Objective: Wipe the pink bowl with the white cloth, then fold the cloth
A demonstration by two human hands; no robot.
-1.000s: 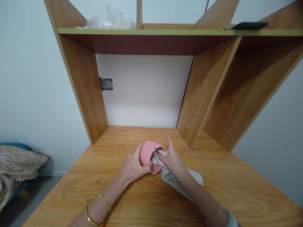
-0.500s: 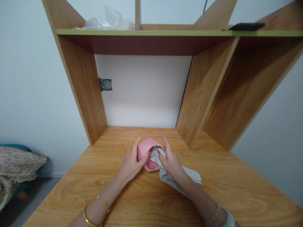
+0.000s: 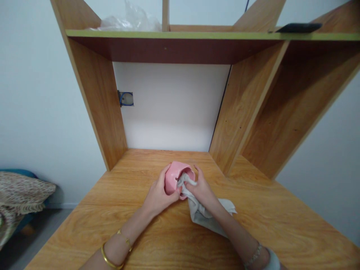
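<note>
A pink faceted pot is tilted on its side above the desk, its opening turned to the right and toward me. My left hand is closed round its left side, with the thumb at the rim. A light grey cloth is bunched into the opening, and its loose end trails down to the right under my right forearm. My right hand grips the cloth at the pot's mouth, thumb pressed on it and index finger raised along the rim. The inside of the pot is partly hidden by the cloth.
The wooden desk carries a shelf unit with upright panels at left and right. Clear plastic wrapping and a dark flat object lie on the upper shelf. A fringed blanket covers a blue seat at left.
The pot has turned in my left hand, and its opening now faces more to the right. My right hand has shifted with the cloth at the rim.
</note>
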